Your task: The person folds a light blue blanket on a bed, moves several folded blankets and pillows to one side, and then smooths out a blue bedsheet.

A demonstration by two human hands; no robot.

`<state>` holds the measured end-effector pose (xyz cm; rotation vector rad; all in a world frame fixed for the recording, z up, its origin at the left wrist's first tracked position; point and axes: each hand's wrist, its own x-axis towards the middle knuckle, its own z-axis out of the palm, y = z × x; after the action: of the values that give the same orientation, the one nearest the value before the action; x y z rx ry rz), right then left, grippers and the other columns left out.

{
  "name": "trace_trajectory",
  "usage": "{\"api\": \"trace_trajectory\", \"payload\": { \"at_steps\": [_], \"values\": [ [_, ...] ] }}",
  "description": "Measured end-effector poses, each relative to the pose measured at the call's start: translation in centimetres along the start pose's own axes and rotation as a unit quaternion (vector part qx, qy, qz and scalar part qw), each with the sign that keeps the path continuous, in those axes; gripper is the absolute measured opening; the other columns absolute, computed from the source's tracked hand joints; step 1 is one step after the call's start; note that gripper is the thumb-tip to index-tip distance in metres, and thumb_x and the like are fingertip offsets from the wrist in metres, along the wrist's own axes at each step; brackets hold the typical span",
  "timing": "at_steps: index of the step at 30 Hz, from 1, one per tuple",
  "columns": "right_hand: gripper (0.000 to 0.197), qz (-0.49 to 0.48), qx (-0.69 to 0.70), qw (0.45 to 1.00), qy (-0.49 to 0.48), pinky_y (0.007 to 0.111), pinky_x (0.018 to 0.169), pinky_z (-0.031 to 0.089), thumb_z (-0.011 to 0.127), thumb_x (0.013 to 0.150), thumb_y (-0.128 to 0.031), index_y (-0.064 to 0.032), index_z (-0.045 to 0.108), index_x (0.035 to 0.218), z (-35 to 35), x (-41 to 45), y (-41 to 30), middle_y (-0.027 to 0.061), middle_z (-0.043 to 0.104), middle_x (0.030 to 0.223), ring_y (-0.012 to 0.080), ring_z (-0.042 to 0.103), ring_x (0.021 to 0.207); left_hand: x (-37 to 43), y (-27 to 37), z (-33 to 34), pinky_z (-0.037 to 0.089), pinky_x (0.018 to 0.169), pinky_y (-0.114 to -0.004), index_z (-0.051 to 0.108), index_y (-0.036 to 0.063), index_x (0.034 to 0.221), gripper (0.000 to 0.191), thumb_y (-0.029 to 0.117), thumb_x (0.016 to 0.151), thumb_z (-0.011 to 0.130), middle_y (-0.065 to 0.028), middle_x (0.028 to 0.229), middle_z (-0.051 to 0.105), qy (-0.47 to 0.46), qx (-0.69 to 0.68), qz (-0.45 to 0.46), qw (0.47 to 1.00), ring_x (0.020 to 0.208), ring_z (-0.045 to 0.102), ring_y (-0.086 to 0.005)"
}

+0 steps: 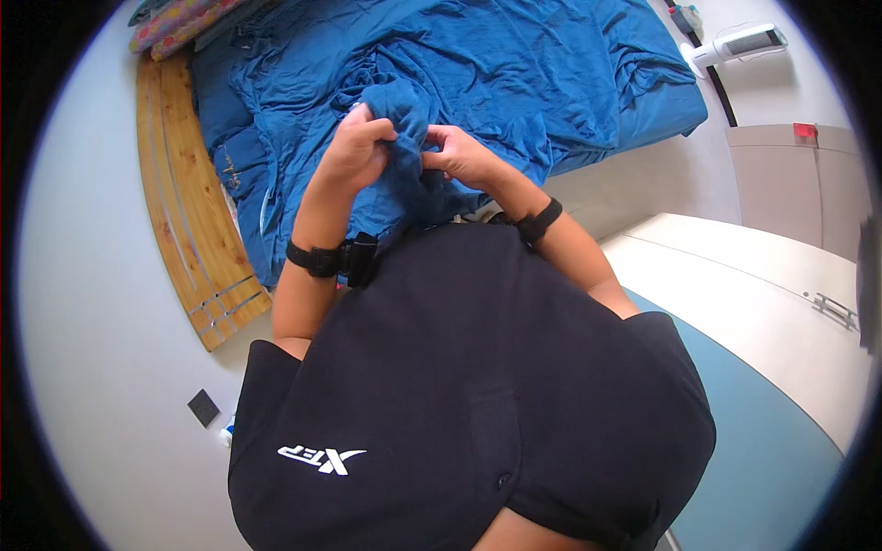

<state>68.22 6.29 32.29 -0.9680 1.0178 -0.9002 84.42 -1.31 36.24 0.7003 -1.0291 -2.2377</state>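
Note:
Bunched blue fabric hangs between my two hands, over the near edge of the bed. My left hand is closed on its left side, with the thumb towards the middle. At its right side, my right hand pinches a fold between thumb and fingers; part of the fingertips is hidden by the cloth. Beyond and beneath lies a rumpled blue bed cover. Whether the held fabric is part of that cover or a separate piece, I cannot tell. Black straps are around both my forearms.
A wooden headboard stands along the bed's left side, with patterned folded bedding at the upper left. To the right are a white tower fan and a white cabinet with a metal handle. A dark wall socket is at the lower left.

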Motion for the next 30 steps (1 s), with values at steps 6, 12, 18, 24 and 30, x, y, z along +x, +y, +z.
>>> {"api": "trace_trajectory", "payload": {
  "at_steps": [6,12,18,24,30],
  "values": [
    [0.026,0.019,0.083,0.996,0.022,0.020,0.050,0.039,0.067,0.075,-0.022,-0.0025,0.061,0.091,1.5,1.3,0.1,-0.0001,0.059,0.074,0.0067,0.049,0.058,0.8,-0.1,-2.1,0.039,0.086,-0.024,0.040,-0.0026,0.118,0.045,-0.006,0.073,0.044,-0.0067,0.107,0.051,-0.038,-0.017,0.026,0.999,0.097,0.050,-0.0143],
    [0.022,-0.034,-0.045,0.985,0.162,0.023,0.063,0.045,0.067,0.076,-0.019,0.0007,0.065,0.086,3.4,3.1,0.5,0.0035,0.063,0.081,0.0079,0.056,0.071,0.6,-0.2,-4.0,0.037,0.090,-0.027,0.034,-0.0012,0.129,0.061,0.011,0.076,0.060,-0.0105,0.117,0.049,-0.042,0.058,0.055,0.996,0.106,0.047,-0.0171],
    [0.019,-0.092,0.149,0.931,0.320,0.023,0.064,0.046,0.068,0.077,-0.017,0.0007,0.064,0.083,4.2,5.4,-0.6,0.0033,0.063,0.080,0.0089,0.057,0.069,0.2,-1.9,-8.3,0.043,0.062,-0.025,0.050,0.0010,0.100,0.044,0.021,0.068,0.071,-0.0048,0.082,0.054,0.006,0.440,0.023,0.898,0.070,0.051,-0.0115],
    [0.030,-0.124,0.130,0.946,0.269,0.026,0.073,0.047,0.066,0.072,-0.003,0.0027,0.055,0.099,3.1,6.9,-0.6,0.0081,0.061,0.090,0.0126,0.058,0.079,0.7,-1.1,-10.4,0.044,0.063,-0.023,0.046,0.0027,0.109,0.036,0.000,0.074,0.050,-0.0059,0.081,0.057,0.038,0.250,-0.070,0.965,0.069,0.053,-0.0103],
    [0.057,-0.051,0.125,0.939,0.317,0.026,0.081,0.044,0.055,0.065,0.011,0.0030,0.039,0.119,1.7,4.9,0.0,0.0108,0.049,0.103,0.0163,0.052,0.090,0.1,2.7,-8.1,0.044,0.065,-0.020,0.035,0.0059,0.122,0.050,-0.007,0.074,0.042,-0.0089,0.091,0.059,0.010,0.121,-0.043,0.992,0.073,0.055,-0.0106]
  ]
}}
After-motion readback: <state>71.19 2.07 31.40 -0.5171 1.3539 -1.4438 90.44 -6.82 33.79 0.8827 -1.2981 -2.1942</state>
